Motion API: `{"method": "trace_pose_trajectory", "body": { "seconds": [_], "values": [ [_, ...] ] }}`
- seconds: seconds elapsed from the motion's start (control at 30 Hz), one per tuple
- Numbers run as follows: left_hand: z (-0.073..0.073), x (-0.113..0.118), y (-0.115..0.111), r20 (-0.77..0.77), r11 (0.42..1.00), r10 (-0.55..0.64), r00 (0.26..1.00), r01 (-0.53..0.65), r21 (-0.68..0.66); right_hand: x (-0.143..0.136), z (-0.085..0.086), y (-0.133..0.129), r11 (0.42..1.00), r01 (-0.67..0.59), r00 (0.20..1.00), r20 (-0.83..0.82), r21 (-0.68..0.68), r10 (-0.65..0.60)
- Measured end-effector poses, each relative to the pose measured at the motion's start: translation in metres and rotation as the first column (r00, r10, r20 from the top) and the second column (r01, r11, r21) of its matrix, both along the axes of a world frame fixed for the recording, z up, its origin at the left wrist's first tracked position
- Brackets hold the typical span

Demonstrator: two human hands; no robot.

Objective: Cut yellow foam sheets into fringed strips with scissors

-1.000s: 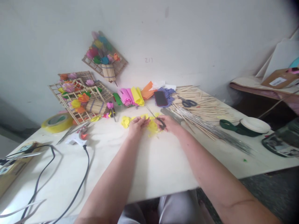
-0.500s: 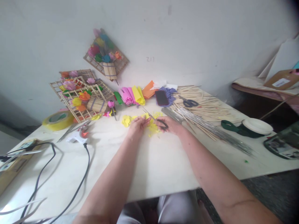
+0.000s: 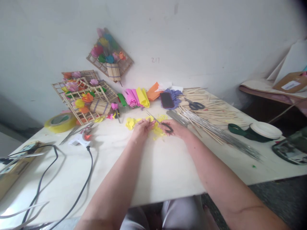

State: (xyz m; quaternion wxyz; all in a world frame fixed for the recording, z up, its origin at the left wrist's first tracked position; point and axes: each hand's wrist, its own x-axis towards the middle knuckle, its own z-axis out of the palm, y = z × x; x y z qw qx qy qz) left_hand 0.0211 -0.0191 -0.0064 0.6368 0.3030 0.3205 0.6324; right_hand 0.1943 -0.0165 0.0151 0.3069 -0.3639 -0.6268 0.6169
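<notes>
Right grip near scraps, silvery strands

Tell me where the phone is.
In the head view, the phone lies just right of centre, beyond the right hand, overlapping the purple yarn, with the orange paper to its left.

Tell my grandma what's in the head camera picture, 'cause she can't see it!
A person's right hand holds scissors over a white table, with the left hand beside the blades, among yellow pieces. Behind lie folded coloured sheets, a phone and thin pale sticks. Lattice-backed flower crafts are at the back left; another is on the wall.
</notes>
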Motion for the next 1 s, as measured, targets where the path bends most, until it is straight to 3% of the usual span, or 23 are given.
{"method": "trace_pose_trajectory", "body": {
  "seconds": [0.33, 0.73, 1.0],
  "values": [
    [0.0008, 0.0004, -0.0003, 0.011, 1.0, 0.004, 1.0, -0.004, 0.001, -0.0006, -0.0064, 0.0048, 1.0, 0.001, 1.0, -0.02, -0.008, -0.002],
    [-0.0008, -0.001, 0.001, 0.013, 1.0, 0.01, 1.0, -0.009, -0.011, -0.0014, -0.0079, 0.0047, 0.997, -0.008, 1.0, -0.004, 0.076, 0.008],
    [-0.0001, -0.0018, 0.0014, 0.021, 1.0, 0.01, 1.0, -0.01, 0.001, -0.0011, -0.0087, 0.0056, 0.999, -0.04, 0.999, -0.03, 0.034, 0.041]
  ]
}}
